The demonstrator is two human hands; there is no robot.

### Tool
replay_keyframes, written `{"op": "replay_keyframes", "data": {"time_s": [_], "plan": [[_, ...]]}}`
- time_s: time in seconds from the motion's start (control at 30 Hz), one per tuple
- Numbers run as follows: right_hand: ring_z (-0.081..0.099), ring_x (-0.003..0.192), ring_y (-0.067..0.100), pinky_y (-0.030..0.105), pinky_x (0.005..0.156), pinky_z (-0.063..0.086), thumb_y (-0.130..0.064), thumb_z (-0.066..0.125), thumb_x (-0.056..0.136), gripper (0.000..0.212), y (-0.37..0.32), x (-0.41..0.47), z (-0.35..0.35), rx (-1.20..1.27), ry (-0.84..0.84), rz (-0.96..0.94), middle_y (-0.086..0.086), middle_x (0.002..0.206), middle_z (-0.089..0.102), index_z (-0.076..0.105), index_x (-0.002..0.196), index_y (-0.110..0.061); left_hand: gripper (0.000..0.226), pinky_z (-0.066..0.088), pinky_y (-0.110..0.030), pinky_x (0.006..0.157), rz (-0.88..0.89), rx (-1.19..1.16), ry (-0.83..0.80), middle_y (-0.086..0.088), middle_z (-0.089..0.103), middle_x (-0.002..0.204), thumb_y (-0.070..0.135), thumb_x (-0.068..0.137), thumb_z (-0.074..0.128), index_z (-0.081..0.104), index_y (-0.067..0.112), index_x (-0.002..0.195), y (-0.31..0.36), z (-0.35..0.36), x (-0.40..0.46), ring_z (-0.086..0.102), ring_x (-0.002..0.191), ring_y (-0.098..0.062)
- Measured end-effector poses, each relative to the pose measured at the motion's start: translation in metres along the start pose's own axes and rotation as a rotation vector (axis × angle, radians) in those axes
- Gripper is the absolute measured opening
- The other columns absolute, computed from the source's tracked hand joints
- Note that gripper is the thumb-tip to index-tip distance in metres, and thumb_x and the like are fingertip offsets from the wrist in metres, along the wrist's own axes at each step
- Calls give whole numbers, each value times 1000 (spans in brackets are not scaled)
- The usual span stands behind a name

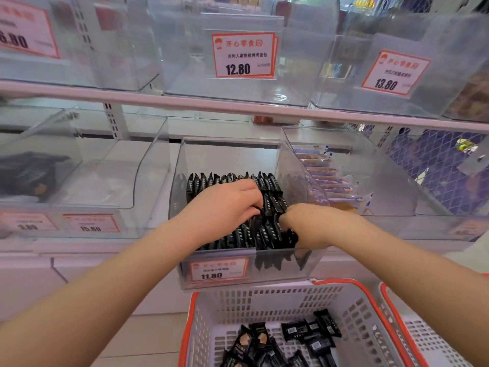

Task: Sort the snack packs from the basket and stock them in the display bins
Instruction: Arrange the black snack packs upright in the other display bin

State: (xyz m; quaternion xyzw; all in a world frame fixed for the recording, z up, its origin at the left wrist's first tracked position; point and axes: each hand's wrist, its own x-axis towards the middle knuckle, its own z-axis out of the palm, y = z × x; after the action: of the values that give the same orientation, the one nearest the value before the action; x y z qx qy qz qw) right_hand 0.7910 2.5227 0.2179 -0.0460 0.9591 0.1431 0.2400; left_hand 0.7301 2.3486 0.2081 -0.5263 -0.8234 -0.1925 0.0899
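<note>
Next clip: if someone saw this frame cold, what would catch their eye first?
Most likely the two bare hands, left hand and right hand, buried among rows of black snack packs in the clear middle bin tagged 11.80. Next, the white basket with an orange rim below it, with more black packs loose inside. Then the orange-bordered price tag reading 12.80 on the upper shelf bin.

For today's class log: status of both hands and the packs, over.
Left hand and right hand among black packs in clear bin. More packs in basket. Nothing blocking.
</note>
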Motion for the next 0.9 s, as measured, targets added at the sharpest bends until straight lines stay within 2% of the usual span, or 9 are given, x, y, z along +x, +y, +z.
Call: {"op": "replay_keyframes", "data": {"time_s": [0.1,0.27,0.37,0.47,0.53,0.63,0.73,0.8,0.9], "plan": [[56,109,29,35,80,46,-22,70,80,46,-1,8,2,-198,-104,-6,10,119,57,53,121,-7,21,48,-37,82,-38,94,-96,6,53,113,28,95,46,59,18,108,3,5,3,55,101,-16],[57,108,30,39,76,48,0,55,84,36,4,20,13,-279,93,-38,10,116,58,49,119,-8,15,45,-36,85,-101,33,-98,4,56,106,23,93,51,61,15,100,0,4,3,55,98,-16],[57,105,27,32,76,44,-7,59,83,42,7,17,8,37,158,-64,9,115,57,48,123,-10,14,45,-35,84,-125,-4,-38,3,57,102,21,91,54,63,14,98,0,2,3,56,93,-17],[60,86,8,16,73,47,-10,55,84,43,4,2,-2,823,240,-153,-5,108,60,49,126,-16,12,49,-37,76,-98,-16,109,1,60,101,19,89,57,65,12,95,5,1,1,59,88,-19],[61,86,4,18,81,49,-16,62,84,47,-4,-7,-7,1164,264,-256,-10,116,57,46,127,-25,10,51,-37,71,-80,-8,185,0,63,100,16,87,61,66,10,93,10,-1,0,61,84,-21],[60,86,3,25,85,48,-28,68,80,55,-19,-7,-6,1235,405,-243,-11,121,55,43,128,-31,7,51,-35,71,-80,-39,234,-1,64,97,12,85,64,67,9,90,13,-8,-3,62,82,-21],[58,98,9,26,87,46,-29,61,87,36,-30,3,-7,1075,591,-167,-10,113,59,52,121,-26,13,49,-25,81,-147,-227,202,9,63,97,13,88,60,67,14,99,9,-17,-10,61,89,-8],[56,96,8,22,80,43,-28,56,91,24,-38,14,-7,1009,638,-132,-9,107,62,59,114,-24,19,46,-20,83,-159,-227,203,14,63,98,16,91,56,65,17,107,5,-23,-19,59,91,-1],[55,75,9,21,62,41,-29,54,92,16,-46,37,-13,1027,657,-4,-4,96,65,64,101,-20,23,39,-19,89,-223,-98,468,1,65,104,13,87,54,64,9,107,-8,-27,-37,57,99,-9]]}}
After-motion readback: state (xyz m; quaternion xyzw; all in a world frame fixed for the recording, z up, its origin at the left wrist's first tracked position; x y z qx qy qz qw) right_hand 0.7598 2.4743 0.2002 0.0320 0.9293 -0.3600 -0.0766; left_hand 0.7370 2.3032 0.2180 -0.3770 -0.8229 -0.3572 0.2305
